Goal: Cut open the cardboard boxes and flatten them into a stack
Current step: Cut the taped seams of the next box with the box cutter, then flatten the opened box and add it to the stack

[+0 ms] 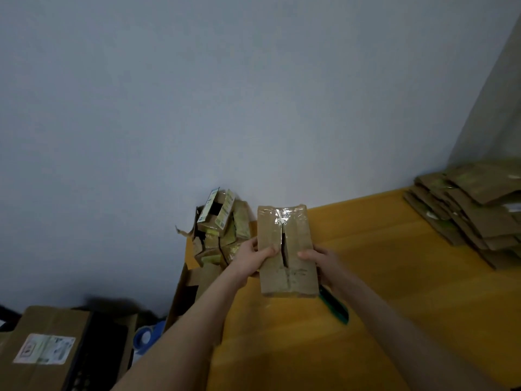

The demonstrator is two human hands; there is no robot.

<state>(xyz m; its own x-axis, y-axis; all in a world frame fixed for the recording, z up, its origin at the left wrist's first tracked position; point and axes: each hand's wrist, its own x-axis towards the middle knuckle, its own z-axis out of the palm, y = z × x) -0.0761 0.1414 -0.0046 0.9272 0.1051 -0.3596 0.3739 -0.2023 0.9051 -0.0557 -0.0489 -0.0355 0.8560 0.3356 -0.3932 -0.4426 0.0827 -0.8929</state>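
**Two hands on one half-slit box**

Both of your hands hold the box (298, 238) over the yellow table (394, 277), near its left edge. The left hand (253, 256) grips the left side with its thumb curled over the top face. The right hand (320, 263) clamps the right side the same way, fingertips pressing just beside the slit (283, 245).

That slit runs along the middle seam from about your thumbs toward the far end, where shiny tape (282, 218) still bridges the flaps. The near part of the seam looks closed.

Expect the box to be light and probably empty. The walls are thin, already creased board that will buckle under a hard squeeze, and the taped patches will be slick. So take hold on bare cardboard at the side edges, thumbs close to the seam, and pry the flaps apart from there. Keep your fingers out of the gap if you cut again.

The green knife (335, 307) lies by your right wrist on the table. Uncut boxes (222, 230) are heaped at the far left corner, and the flattened stack (473, 213) waits well apart on the right.
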